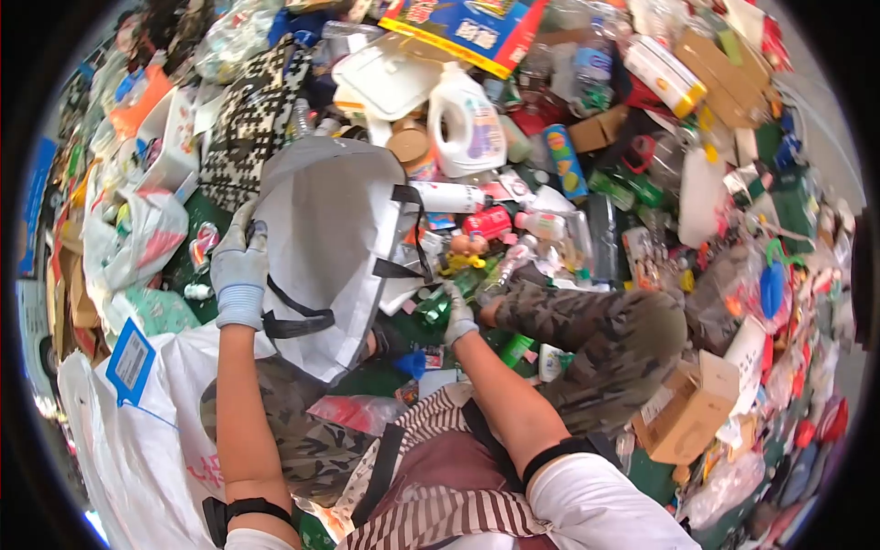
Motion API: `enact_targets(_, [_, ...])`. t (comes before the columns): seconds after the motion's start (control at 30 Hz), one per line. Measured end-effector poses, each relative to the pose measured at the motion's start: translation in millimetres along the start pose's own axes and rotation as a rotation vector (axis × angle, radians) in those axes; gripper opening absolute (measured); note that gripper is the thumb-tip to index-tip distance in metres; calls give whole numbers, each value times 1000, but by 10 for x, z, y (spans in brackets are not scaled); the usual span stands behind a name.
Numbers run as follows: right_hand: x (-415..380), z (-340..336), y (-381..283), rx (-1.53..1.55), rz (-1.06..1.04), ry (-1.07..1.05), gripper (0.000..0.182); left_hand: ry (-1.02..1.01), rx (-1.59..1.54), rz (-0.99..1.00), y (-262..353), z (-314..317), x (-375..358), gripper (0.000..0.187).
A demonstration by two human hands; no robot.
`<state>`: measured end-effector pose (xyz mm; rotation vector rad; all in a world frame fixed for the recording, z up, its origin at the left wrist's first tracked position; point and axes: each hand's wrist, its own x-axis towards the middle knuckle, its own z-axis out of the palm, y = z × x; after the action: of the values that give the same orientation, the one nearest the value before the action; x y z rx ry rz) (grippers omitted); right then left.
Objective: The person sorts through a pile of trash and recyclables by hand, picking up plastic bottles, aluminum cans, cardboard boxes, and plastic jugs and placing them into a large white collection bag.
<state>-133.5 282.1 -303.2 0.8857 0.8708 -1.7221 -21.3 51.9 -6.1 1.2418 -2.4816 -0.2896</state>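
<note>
A large grey-white tote bag (pixel 321 220) with black straps stands tilted, its mouth facing me. My left hand (pixel 240 270), in a pale glove with a blue cuff, grips the bag's left edge; part of the fingers is hidden. To the right of the bag, my gloved right hand (pixel 459 316) is closed at a green plastic bottle (pixel 433 307), low in the pile between my legs. Close by lie a clear bottle (pixel 504 268), a red can (pixel 487 223) and a small yellow toy (pixel 461 262).
Mixed waste surrounds me. A white detergent jug (pixel 467 124) and a blue-yellow carton (pixel 467 32) lie beyond the bag. An opened cardboard box (pixel 687 408) sits by my right knee. At the lower left is a white woven sack (pixel 147 440) with a blue tag (pixel 130 363).
</note>
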Motion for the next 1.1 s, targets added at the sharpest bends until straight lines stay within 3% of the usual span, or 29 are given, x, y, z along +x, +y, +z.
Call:
enact_targets(0.1, [-902,225,80,194,69,-200,29,-87,-18,48,75,132,-14,34])
enact_targets(0.17, [-983,185,211,7,-261,-191,37,-142,46,75,193,176,-38,37])
enact_targets(0.2, [-1301,315,171,-156,-448,-195,41,-88,14,193,174,272,-22,38])
enact_targets(0.23, [-1559,413,95,-146,-457,-202,41,-113,71,181,239,275,-3,40])
enact_targets(0.3, [-2062,542,-146,-415,-713,-506,51,-145,111,184,353,271,10,43])
enact_targets(0.33, [-2306,616,-240,-420,-731,-480,51,-115,63,234,363,293,-5,45])
enact_targets(0.4, [-2713,597,-453,-725,-561,-639,47,-103,-4,343,352,426,42,48])
enact_targets(0.43, [-2692,497,-389,-800,-578,-626,50,-95,-110,374,444,357,17,48])
enact_targets(0.47, [-2566,497,-277,-860,-594,-616,53,-204,119,232,517,245,27,50])
enact_targets(0.5, [-2525,490,-174,-729,-401,-621,58,-204,-45,314,608,140,-8,52])
enact_targets(0.57, [-2365,443,88,-650,-270,-573,57,-177,-203,475,298,366,175,48])
enact_targets(0.6, [-2401,448,138,-570,-140,-604,59,-208,-146,422,287,397,214,45])
enact_targets(0.63, [-2452,457,174,-549,-151,-563,60,-240,-87,370,273,417,251,41])
enact_targets(0.77, [-2258,667,168,-576,-263,-519,55,-576,-477,567,426,267,-57,47])
enact_targets(0.8, [-2121,795,208,-612,-359,-233,45,-682,-552,569,562,153,-219,50])
enact_targets(0.83, [-2072,925,116,-542,-205,-268,45,-873,-814,289,543,117,-285,54])
enact_targets(0.87, [-2039,1016,18,-501,-128,-291,46,-958,-842,300,527,74,-292,52])
enact_targets(0.9, [-2017,1107,-85,-462,-50,-310,46,-857,-812,276,538,33,-317,49])
enact_targets(0.97, [-1997,1209,-171,-587,-552,-183,43,-693,-698,270,580,-39,-230,43])
enact_targets(1.07, [-1845,1257,-163,-457,-706,-342,38,-541,-680,310,792,-382,-11,41])
enact_targets(1.1, [-2341,1155,-421,-511,-348,-511,36,-456,-763,325,979,-567,-27,40])
